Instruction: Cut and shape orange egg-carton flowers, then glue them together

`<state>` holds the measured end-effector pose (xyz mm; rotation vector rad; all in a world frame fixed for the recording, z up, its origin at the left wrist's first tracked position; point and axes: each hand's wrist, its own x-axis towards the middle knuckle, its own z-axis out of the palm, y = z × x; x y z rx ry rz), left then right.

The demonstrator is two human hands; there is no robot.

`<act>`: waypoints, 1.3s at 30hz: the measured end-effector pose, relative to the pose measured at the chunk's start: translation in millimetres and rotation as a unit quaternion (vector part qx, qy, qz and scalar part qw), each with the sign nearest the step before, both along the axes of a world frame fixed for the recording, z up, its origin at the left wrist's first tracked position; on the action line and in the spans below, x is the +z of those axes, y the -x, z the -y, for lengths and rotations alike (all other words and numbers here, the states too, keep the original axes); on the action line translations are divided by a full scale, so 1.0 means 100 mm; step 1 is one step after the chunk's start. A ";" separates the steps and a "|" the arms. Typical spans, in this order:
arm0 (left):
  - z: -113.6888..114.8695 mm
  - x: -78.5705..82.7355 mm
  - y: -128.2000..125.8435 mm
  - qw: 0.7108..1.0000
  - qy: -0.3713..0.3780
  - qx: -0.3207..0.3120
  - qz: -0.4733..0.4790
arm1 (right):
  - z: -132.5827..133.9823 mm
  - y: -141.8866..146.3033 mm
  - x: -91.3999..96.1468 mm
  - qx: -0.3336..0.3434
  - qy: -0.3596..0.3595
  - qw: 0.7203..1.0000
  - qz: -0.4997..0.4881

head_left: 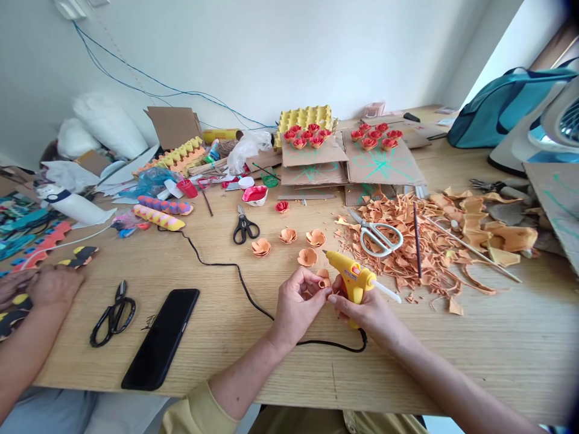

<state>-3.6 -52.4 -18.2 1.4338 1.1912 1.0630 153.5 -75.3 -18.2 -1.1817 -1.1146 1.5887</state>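
My left hand (300, 304) pinches a small orange egg-carton flower (323, 278) by its side, close above the table. In my right hand (368, 310) is a yellow hot glue gun (348, 271), its nozzle pointing up and to the left and a white glue stick (388, 290) sticking out of its back. The right fingertips are near the flower; whether they touch it I cannot tell. Just beyond my hands lie an orange paper flower (308, 257) and several more like it. The gun's black cord (239, 274) runs under my left wrist and off to the left.
Orange carton scraps (398, 241) are heaped at right, with white-handled scissors (380, 238) on them. Red flowers (310, 135) stand on cardboard at the back. Left are black scissors (113, 316), a phone (160, 340) and a co-worker's hands (54, 286). More black scissors (245, 228) lie mid-table.
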 end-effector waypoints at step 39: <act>0.03 0.10 -0.01 1.000 -0.010 -0.028 -0.002 | 0.03 -0.06 0.02 -0.042 -0.031 0.998 -0.047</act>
